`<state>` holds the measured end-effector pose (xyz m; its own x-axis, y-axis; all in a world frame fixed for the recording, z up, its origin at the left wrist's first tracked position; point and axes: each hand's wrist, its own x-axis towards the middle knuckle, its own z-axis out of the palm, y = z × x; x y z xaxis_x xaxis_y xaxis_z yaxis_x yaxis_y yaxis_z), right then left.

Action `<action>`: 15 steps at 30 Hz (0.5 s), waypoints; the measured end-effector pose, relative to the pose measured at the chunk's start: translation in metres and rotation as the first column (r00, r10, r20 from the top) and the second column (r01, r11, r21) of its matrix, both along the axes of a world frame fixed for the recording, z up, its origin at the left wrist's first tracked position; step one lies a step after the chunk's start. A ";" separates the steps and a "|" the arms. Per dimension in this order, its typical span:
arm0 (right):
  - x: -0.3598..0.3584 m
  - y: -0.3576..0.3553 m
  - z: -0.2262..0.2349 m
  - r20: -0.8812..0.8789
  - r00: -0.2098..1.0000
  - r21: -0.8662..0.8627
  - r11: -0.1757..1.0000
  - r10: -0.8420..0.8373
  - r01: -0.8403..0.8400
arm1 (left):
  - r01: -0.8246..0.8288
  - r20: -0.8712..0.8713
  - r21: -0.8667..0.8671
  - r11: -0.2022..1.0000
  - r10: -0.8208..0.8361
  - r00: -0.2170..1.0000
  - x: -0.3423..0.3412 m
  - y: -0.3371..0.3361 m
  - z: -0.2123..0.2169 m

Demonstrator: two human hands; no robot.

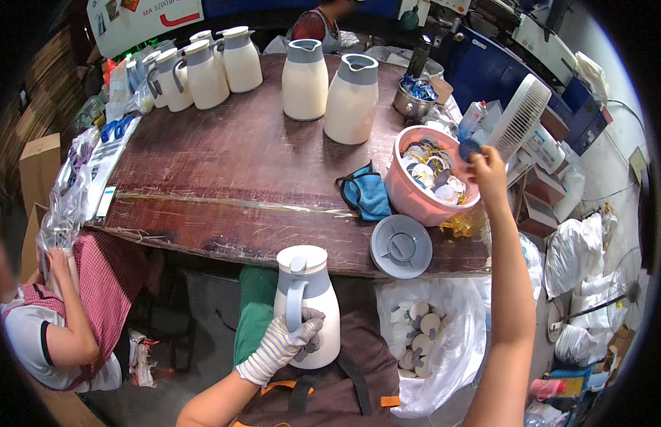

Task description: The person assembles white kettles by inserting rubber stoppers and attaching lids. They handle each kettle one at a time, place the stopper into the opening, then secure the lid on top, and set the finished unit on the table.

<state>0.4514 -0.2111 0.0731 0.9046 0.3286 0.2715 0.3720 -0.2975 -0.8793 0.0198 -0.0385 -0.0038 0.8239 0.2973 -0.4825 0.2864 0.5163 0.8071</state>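
Note:
My left hand (277, 346), in a striped work glove, grips the handle of a cream jug with a grey-blue collar and lid (307, 302) held upright on my lap. My right hand (487, 171), bare, is raised over the rim of a pink basin (416, 203) and pinches a small dark round disc (470, 149). The basin holds several round discs and small parts. A grey round base plate (401, 246) lies flat on the wooden table (224, 171) just in front of the basin.
Two lidless cream jugs (352, 99) stand mid-table and several lidded ones (202, 71) at the back left. A blue cloth mask (366, 193) lies by the basin. A plastic bag of round discs (419, 331) hangs below. A white fan (521, 117) stands right. Another person (53, 320) sits at left.

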 end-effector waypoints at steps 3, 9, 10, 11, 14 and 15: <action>-0.003 0.011 -0.004 -0.053 0.997 0.002 0.998 0.064 -0.064 | 0.005 0.007 0.011 1.000 -0.005 1.000 0.003 0.001 0.000; 0.015 0.017 -0.009 0.321 0.932 -0.232 0.940 -0.167 0.248 | 0.015 -0.014 0.018 1.000 -0.015 1.000 0.003 0.000 0.007; 0.012 0.019 -0.015 0.406 0.891 -0.359 0.862 -0.201 0.359 | 0.014 -0.022 0.017 1.000 -0.013 1.000 0.002 0.000 0.007; 0.008 0.019 -0.018 0.382 0.911 -0.397 0.863 -0.155 0.313 | 0.011 -0.034 0.011 1.000 -0.010 0.999 0.001 0.000 0.007; 0.006 0.026 -0.016 0.058 0.997 -0.648 0.761 0.044 0.004 | 0.051 -0.092 0.061 0.997 -0.045 0.995 0.002 0.003 0.010; 0.005 0.029 -0.021 0.010 0.996 -0.693 0.719 0.087 -0.056 | 0.047 -0.077 0.066 0.997 -0.042 0.996 0.002 0.003 0.007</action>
